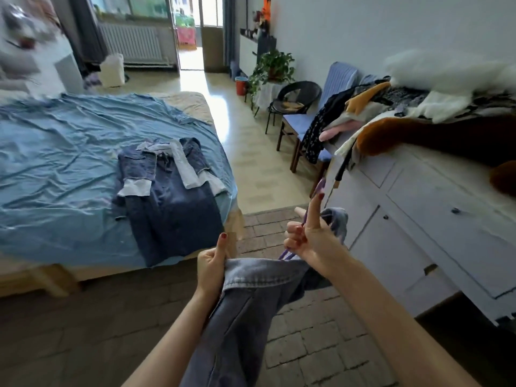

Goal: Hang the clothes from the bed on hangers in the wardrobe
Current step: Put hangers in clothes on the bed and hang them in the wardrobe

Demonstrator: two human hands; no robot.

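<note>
While the left hand [212,263] grips the denim garment [240,311], the right hand's [307,238] fingers [291,233] clasp a purple hanger [287,254] beside the bed [55,163].

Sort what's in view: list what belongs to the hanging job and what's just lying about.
Job:
- grey-blue denim garment, gripped by left hand
- purple plastic hanger, gripped by right hand
- dark blue folded jeans on blue-sheeted bed

Lying about:
- mixed clothes pile on white cabinet
- black round chair
- potted green plant

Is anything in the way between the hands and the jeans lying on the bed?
Nothing stands between, but both hands are busy: the left hand holds a denim garment and the right hand holds a purple hanger. The jeans lie uncovered on the bed.
</note>
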